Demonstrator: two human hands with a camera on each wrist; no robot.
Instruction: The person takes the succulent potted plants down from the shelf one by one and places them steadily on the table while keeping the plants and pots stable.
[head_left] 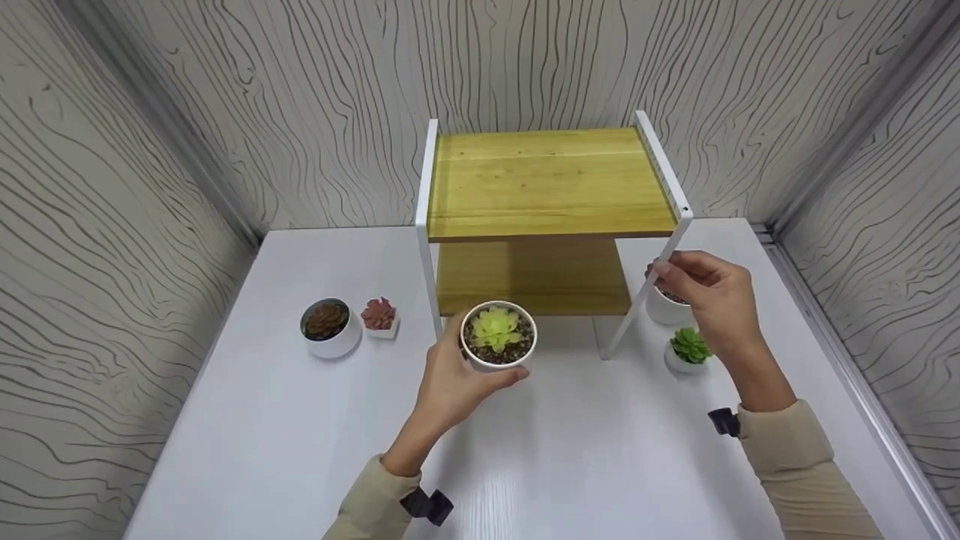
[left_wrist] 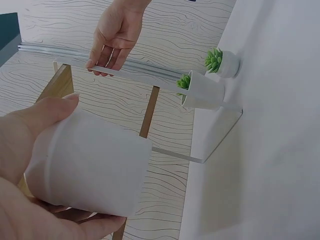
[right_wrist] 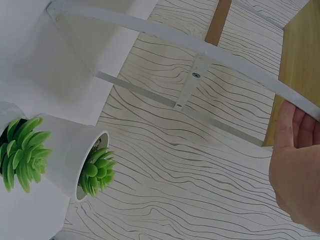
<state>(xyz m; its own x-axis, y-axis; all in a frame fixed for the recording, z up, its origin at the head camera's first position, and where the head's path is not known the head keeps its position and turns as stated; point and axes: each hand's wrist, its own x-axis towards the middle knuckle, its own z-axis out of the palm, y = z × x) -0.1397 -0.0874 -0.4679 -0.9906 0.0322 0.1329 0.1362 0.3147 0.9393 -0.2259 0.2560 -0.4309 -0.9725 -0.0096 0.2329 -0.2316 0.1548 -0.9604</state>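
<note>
My left hand (head_left: 450, 382) grips a white pot with a yellow-green succulent (head_left: 496, 330), held upright in front of the shelf. In the left wrist view, thumb and fingers wrap the smooth side of this white pot (left_wrist: 95, 165). On the other side, my right hand (head_left: 716, 300) pinches the front right white upright (head_left: 646, 292) of a two-tier wooden shelf (head_left: 551, 180). Below and behind that hand stand a small potted green succulent (head_left: 688, 349) and a larger white pot (head_left: 666, 306), partly hidden by the fingers in the head view.
To the left of the shelf are a round white pot with a brownish succulent (head_left: 330, 330) and a small square pot with a reddish one (head_left: 380, 316). Wood-grain patterned panels (head_left: 315, 97) surround the white table (head_left: 262, 427) at the back and both sides.
</note>
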